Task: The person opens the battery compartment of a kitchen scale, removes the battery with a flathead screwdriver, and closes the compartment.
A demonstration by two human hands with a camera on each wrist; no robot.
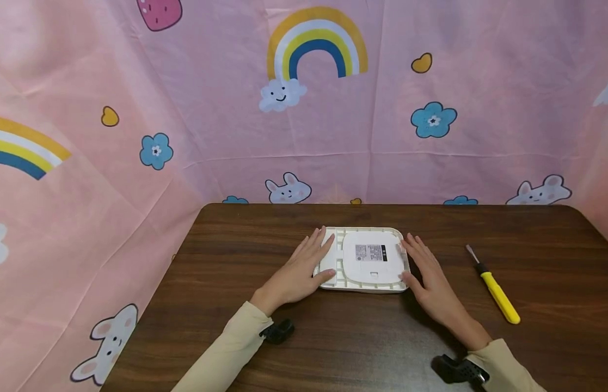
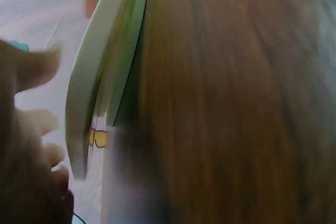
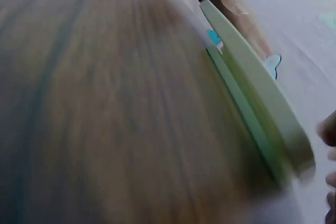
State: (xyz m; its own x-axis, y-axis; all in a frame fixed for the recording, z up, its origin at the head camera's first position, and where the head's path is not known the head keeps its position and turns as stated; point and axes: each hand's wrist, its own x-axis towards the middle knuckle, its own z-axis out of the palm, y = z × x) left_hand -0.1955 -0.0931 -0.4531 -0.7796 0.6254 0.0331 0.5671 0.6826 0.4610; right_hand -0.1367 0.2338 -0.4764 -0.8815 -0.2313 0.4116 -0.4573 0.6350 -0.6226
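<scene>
A white kitchen scale lies on the dark wooden table, its underside with ribs and a printed label facing up. My left hand is at its left end, with extended fingers overlapping the rim in the head view. On the opposite side, my right hand has its fingers spread beside the right edge. Neither hand grips anything. From the left wrist, the scale's pale side stands beside my thumb and fingers. The right wrist view shows the side and a thinner layer along it, blurred.
To the right lies a screwdriver with a yellow and black handle, its tip pointing away. The wooden table ends at a pink patterned cloth hanging behind and at the left. Dark bands sit on both wrists.
</scene>
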